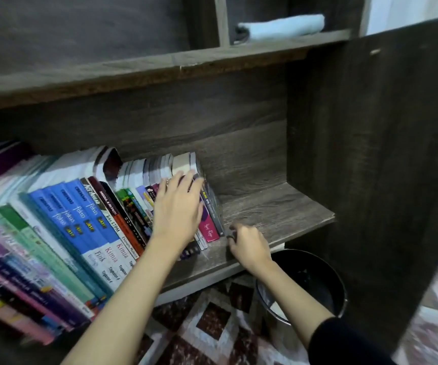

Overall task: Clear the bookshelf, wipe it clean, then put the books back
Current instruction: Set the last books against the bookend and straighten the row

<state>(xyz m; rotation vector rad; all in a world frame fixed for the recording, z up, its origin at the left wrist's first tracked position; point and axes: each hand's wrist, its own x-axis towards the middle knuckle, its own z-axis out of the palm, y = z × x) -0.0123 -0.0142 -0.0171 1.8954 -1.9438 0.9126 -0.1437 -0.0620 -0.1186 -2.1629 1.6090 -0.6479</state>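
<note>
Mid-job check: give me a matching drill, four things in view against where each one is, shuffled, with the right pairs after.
Things
1. folded light-blue cloth
2. black bin
3. left hand
4. right hand

Places
A. on the floor, under the shelf board
B. on the tops of the books at the row's right end
C. in the upper compartment
D. low at the bare shelf board, by the last book

Pairs: 1-C, 2-A, 3-B, 4-D

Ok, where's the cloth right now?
In the head view the folded light-blue cloth lies at top right, in an upper compartment of the bookshelf, one level above the row of books.
</note>
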